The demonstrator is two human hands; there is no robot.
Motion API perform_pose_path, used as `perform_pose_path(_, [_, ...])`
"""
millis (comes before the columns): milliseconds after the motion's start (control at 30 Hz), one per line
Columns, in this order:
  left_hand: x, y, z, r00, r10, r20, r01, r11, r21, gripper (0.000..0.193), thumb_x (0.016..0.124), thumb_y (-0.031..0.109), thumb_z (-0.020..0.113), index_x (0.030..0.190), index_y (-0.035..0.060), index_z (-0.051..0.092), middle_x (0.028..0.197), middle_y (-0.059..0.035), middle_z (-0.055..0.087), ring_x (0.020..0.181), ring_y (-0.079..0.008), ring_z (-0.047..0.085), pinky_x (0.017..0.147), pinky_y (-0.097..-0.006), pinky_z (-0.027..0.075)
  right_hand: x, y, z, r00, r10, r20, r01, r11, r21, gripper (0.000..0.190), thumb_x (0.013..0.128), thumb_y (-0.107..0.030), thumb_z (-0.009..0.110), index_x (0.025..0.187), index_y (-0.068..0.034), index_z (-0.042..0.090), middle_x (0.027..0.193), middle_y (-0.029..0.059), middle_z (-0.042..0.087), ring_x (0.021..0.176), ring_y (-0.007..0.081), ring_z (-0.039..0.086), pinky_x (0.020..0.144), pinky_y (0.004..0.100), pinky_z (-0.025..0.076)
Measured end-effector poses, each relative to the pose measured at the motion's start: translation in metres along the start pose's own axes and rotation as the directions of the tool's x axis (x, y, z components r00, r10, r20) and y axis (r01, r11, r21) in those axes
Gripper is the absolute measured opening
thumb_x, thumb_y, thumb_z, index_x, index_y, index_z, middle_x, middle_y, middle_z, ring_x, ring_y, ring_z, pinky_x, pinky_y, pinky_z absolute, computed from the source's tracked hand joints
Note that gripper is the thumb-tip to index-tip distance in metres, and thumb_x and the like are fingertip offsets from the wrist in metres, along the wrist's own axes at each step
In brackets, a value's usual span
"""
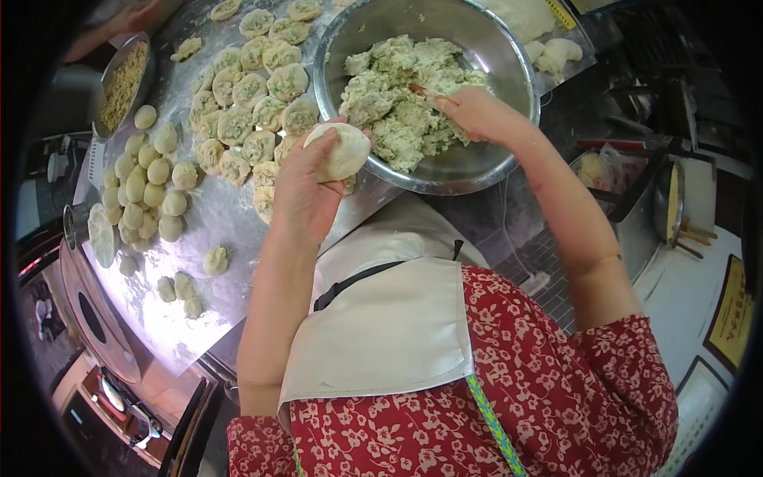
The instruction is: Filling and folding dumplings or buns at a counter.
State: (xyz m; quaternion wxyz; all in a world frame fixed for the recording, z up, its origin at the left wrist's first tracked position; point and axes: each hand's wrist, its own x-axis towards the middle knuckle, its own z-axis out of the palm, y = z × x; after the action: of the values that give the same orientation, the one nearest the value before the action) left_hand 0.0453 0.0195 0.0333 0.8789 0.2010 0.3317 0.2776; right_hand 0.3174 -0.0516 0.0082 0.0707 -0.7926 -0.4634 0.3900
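In my left hand (310, 173) rests a flattened round of white dough (340, 154), with the thumb over its face and the fingers beneath. My right hand (480, 116) reaches into a large stainless steel bowl (524, 71) and grips a slim tool (419, 89) with a reddish-brown end; most of it is hidden by the hand and the filling. Pale green, lumpy filling (405, 101) is heaped in the bowl. Left of the bowl, several flattened dough pieces with green-flecked filling (250, 89) crowd the floured metal table (220, 208).
Several smooth dough balls (137, 179) lie piled at the left, near a metal bowl of brown crumbly filling (123, 86). Small dough lumps (183, 286) sit closer to me. Another person's arm (116, 27) shows at upper left. More dough (557, 55) lies beyond the large bowl.
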Motion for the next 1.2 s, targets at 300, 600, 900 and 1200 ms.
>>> perform_pose_path(300, [0.011, -0.013, -0.003, 0.987, 0.001, -0.163, 0.004, 0.999, 0.032, 0.028, 0.090, 0.006, 0.052, 0.116, -0.0054, 0.052, 0.109, -0.0203, 0.060, 0.102, -0.0327, 0.061, 0.094, -0.0424, 0.051, -0.018, -0.026, 0.007, 0.849, 0.134, 0.511, -0.378, 0.828, 0.413, 0.048, 0.095, -0.041, 0.051, 0.065, -0.004, 0.049, 0.045, 0.0013, 0.040, 0.032, 0.0080, 0.030, 0.031, 0.0267, 0.022])
perform_pose_path(600, [0.014, -0.011, 0.000, 0.989, -0.008, -0.147, 0.007, 1.000, -0.010, 0.030, 0.096, 0.013, 0.047, 0.118, -0.0063, 0.050, 0.113, -0.0186, 0.059, 0.106, -0.0312, 0.060, 0.095, -0.0451, 0.050, -0.063, -0.054, 0.008, 0.946, 0.044, 0.321, -0.244, 0.748, 0.617, 0.046, 0.097, -0.041, 0.049, 0.070, -0.004, 0.050, 0.048, 0.0000, 0.041, 0.037, 0.0071, 0.035, 0.034, 0.0243, 0.027])
perform_pose_path(900, [0.042, -0.017, 0.032, 0.982, -0.062, -0.176, 0.037, 0.989, -0.144, 0.016, 0.097, 0.014, 0.047, 0.105, 0.0018, 0.053, 0.101, -0.0151, 0.058, 0.092, -0.0265, 0.060, 0.083, -0.0448, 0.052, -0.097, -0.078, 0.057, 0.878, -0.397, -0.266, 0.235, 0.843, -0.484, 0.038, 0.082, -0.007, 0.052, 0.119, 0.004, 0.048, 0.076, 0.0184, 0.063, 0.066, 0.0315, 0.067, 0.056, 0.0402, 0.053])
perform_pose_path(1200, [0.048, 0.040, 0.016, 0.885, 0.410, -0.220, -0.430, 0.901, -0.049, 0.025, 0.092, -0.003, 0.044, 0.117, -0.0063, 0.043, 0.114, -0.0185, 0.050, 0.103, -0.0306, 0.057, 0.094, -0.0459, 0.052, -0.020, -0.008, -0.017, 0.945, -0.254, -0.204, 0.202, 0.948, -0.247, 0.022, 0.095, -0.019, 0.045, 0.093, 0.001, 0.053, 0.081, 0.0249, 0.062, 0.078, 0.0426, 0.061, 0.069, 0.0501, 0.047])
